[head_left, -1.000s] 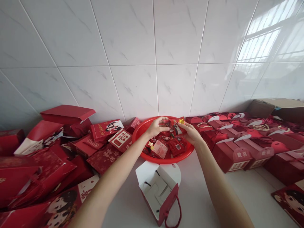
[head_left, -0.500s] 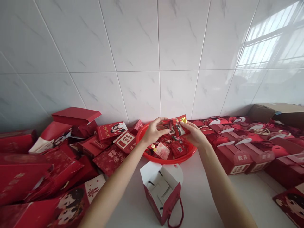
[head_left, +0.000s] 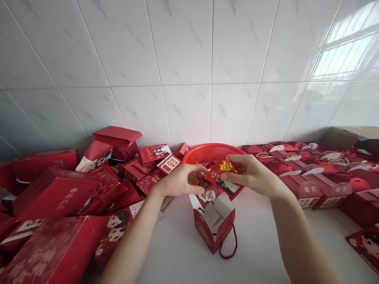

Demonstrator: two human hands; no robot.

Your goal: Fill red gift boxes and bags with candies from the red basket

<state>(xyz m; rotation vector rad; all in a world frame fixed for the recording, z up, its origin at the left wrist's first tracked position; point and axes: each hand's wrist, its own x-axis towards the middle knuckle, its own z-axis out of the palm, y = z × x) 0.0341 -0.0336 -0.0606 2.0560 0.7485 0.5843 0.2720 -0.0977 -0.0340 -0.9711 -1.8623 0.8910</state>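
Note:
My right hand point(head_left: 251, 173) pinches a red snack packet point(head_left: 225, 173) with gold print, held tilted in front of the basket. My left hand point(head_left: 182, 179) is closed on a second red packet point(head_left: 209, 195) with a pale printed patch, just over the rear edge of an open gift box point(head_left: 213, 221). The box is red outside and white inside, and a red cord handle point(head_left: 235, 244) loops out at its right. Behind both hands sits a red plastic basket point(head_left: 214, 148) with small red packets in it, partly hidden by my hands.
Red gift boxes and bags point(head_left: 59, 193) are heaped on the left. Rows of closed red boxes with handles point(head_left: 309, 189) stand at right, a brown cardboard box point(head_left: 343, 138) behind them. A flat red box point(head_left: 365, 244) lies at lower right. A tiled wall point(head_left: 186, 110) rises behind.
Both hands have come from over the basket toward me, bringing the packets above the back of the open gift box. The view has shifted left.

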